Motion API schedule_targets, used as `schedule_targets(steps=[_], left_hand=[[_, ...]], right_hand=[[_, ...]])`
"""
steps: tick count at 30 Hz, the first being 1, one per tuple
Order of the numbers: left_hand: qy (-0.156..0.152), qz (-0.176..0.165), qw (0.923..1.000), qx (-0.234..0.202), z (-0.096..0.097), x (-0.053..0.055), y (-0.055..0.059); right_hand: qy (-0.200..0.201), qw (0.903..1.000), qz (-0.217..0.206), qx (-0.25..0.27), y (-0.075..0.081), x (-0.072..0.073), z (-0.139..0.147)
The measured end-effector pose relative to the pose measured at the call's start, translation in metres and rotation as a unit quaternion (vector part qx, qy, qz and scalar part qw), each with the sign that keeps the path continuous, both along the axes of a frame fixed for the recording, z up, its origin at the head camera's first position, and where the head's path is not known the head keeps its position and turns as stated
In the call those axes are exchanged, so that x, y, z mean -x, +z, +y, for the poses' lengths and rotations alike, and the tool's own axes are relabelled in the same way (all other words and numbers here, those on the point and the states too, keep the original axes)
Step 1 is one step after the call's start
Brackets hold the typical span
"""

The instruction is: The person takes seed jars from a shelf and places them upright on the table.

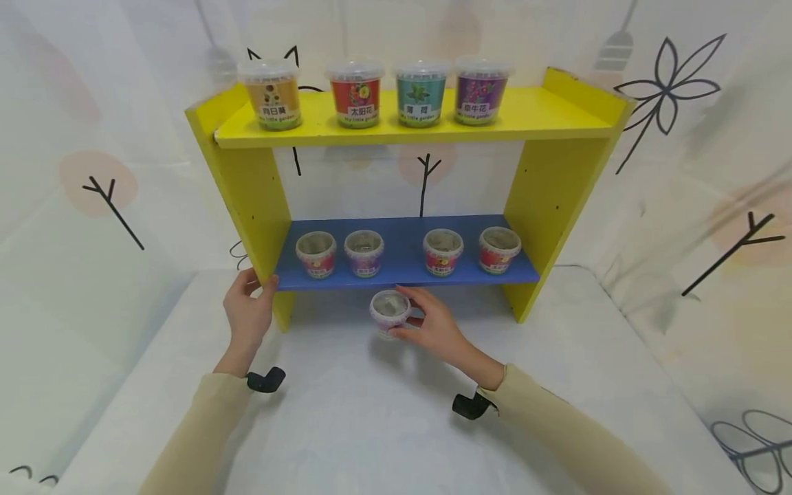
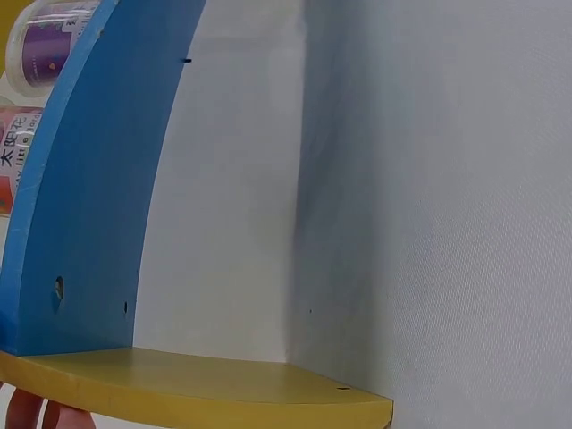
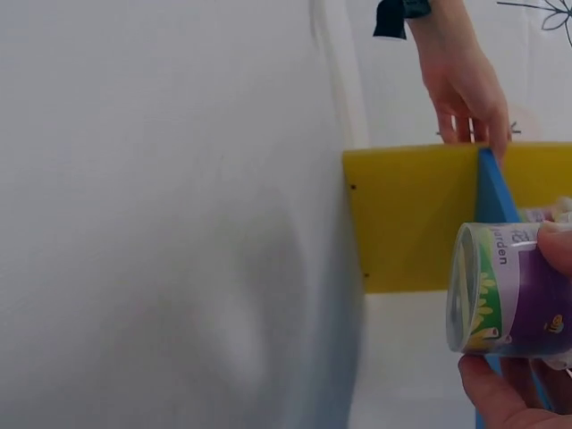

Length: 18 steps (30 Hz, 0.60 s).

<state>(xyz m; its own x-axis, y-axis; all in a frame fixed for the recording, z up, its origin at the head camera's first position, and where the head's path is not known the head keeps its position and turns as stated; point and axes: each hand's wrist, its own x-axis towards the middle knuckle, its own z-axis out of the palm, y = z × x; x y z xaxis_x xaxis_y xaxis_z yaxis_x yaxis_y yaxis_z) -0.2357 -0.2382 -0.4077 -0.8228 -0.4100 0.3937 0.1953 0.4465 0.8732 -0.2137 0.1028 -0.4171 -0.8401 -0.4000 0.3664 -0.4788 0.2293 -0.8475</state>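
Note:
My right hand (image 1: pixel 436 331) pinches a small clear plastic cup (image 1: pixel 390 308) with a purple label between thumb and fingers. The cup is uncovered and hangs just in front of and below the blue shelf board (image 1: pixel 405 258). In the right wrist view that purple-labelled cup (image 3: pixel 527 299) shows its base, with fingers beneath it and the thumb on top. At the shelf's left side, my left hand (image 1: pixel 249 313) grips the yellow side panel (image 1: pixel 238 182), thumb in front near the blue board's corner. Only some of its fingertips (image 2: pixel 63 416) appear in the left wrist view.
On the blue board stand several uncovered cups: red (image 1: pixel 317 256), purple (image 1: pixel 365 254), red (image 1: pixel 443 253) and red (image 1: pixel 498 251). Above, the yellow top board (image 1: pixel 383 139) bears several lidded cups with orange (image 1: pixel 272 96), red (image 1: pixel 355 95), teal (image 1: pixel 422 95) and purple (image 1: pixel 481 93) labels. White cloth (image 1: pixel 346 412) lies below.

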Motion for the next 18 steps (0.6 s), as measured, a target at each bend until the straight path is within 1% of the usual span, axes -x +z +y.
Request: schedule_targets(steps=[3, 10, 13, 18], left_hand=[[0.001, 0.001, 1.0000, -0.001, 0.001, 0.000, 0.000], [0.005, -0.009, 0.9999, 0.000, 0.002, -0.001, -0.001], [0.005, -0.009, 0.9999, 0.001, 0.001, 0.000, -0.001], [0.003, -0.003, 1.0000, 0.003, 0.000, 0.000, -0.001]], right_hand=[[0.000, 1.0000, 0.005, -0.003, -0.002, 0.004, -0.008], [0.028, 0.9995, 0.008, 0.007, -0.011, 0.005, -0.028], [0.041, 0.9990, -0.006, 0.014, -0.014, 0.004, -0.035], [0.058, 0.9968, -0.046, 0.029, -0.018, 0.006, -0.048]])
